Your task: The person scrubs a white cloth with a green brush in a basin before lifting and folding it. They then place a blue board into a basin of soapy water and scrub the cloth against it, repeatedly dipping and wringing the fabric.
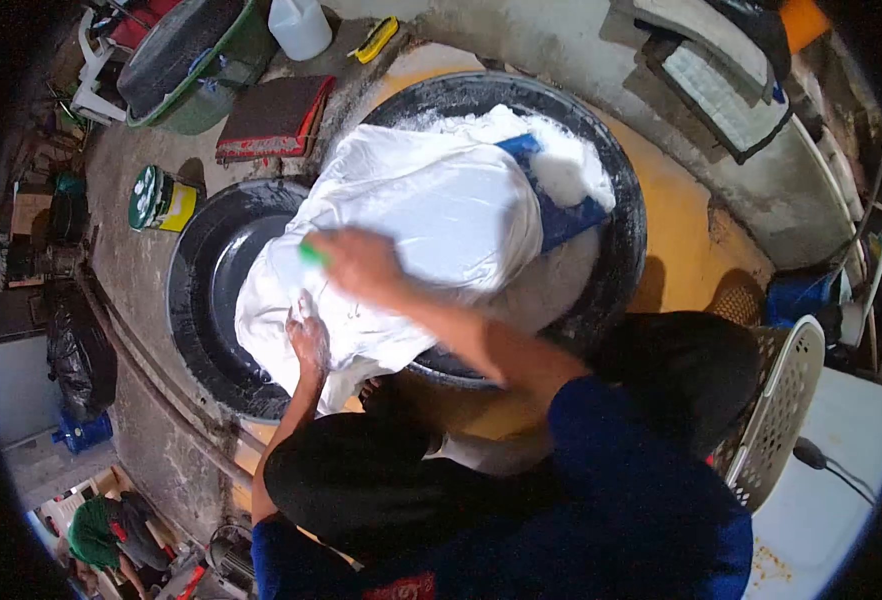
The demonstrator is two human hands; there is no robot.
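A large wet white cloth [421,200] is draped across a big round black tub [626,270] and hangs over onto a smaller black basin [189,310]. My right hand [359,262], smeared by motion, is closed around a green scrub brush [312,254] over the cloth; the brush is mostly hidden by the hand. Lower down, my left hand [308,338] grips a fold of the same cloth with its fingers closed. Soap suds [571,165] and a blue cloth [576,222] show at the tub's right side.
A yellow and green bucket [166,200] stands left of the basin. Behind are a folded dark mat [273,115], a white jug [300,28] and a yellow-handled brush [374,40]. A plastic chair [786,400] is at my right. Another person [96,530] bends at lower left.
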